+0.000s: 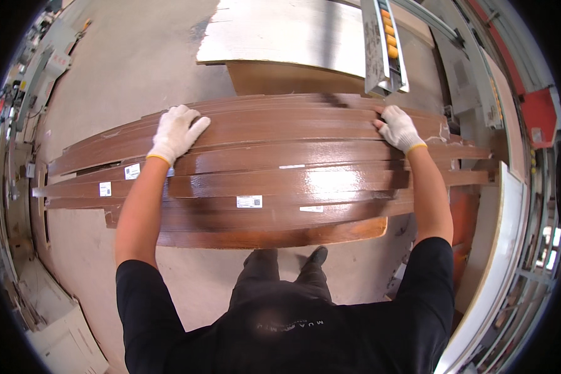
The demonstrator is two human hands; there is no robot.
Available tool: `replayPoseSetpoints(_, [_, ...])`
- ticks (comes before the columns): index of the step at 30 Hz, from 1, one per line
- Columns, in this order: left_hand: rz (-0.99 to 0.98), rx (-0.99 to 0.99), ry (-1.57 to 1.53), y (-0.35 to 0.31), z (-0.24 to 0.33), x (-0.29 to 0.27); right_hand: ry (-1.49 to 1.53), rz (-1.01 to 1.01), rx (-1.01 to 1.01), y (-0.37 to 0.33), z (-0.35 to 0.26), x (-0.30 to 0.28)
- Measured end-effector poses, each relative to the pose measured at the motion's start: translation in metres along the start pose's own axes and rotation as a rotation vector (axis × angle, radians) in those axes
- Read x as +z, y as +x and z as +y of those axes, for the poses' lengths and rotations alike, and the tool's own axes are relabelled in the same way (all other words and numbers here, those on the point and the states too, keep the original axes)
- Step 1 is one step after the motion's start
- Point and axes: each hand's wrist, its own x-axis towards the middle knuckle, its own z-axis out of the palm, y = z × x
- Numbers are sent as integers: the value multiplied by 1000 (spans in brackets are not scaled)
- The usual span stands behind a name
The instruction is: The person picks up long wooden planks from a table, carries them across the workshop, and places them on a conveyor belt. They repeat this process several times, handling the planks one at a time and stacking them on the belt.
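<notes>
Several long brown wooden boards (pixel 249 159) lie in an overlapping stack across the space in front of me, their upper faces glossy. Small white labels (pixel 249 201) are stuck to some of them. My left hand (pixel 176 132), in a white knitted glove with a yellow cuff, rests on the far boards left of centre, thumb spread from the fingers. On the right, my right hand (pixel 397 128) wears a matching glove with bare fingertips showing. It touches the far boards, fingers apart and pointing inward. What lies beneath the stack is mostly hidden.
Beyond the boards lies a large white panel (pixel 280 31) over a brown one. A metal roller rail (pixel 383 47) with orange rollers juts in at the far right. A pale panel (pixel 492 249) stands along the right, near red machinery (pixel 539 115). My feet stand close to the near board.
</notes>
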Motion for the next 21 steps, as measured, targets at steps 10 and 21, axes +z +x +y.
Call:
replayPoseSetpoints(10, [201,89,-355,24,-2,60,-116,128,156,-11,-5,4])
replayPoseSetpoints(21, [333,15,-499,46,-13,55,-37,160,240,-301,-87,-33])
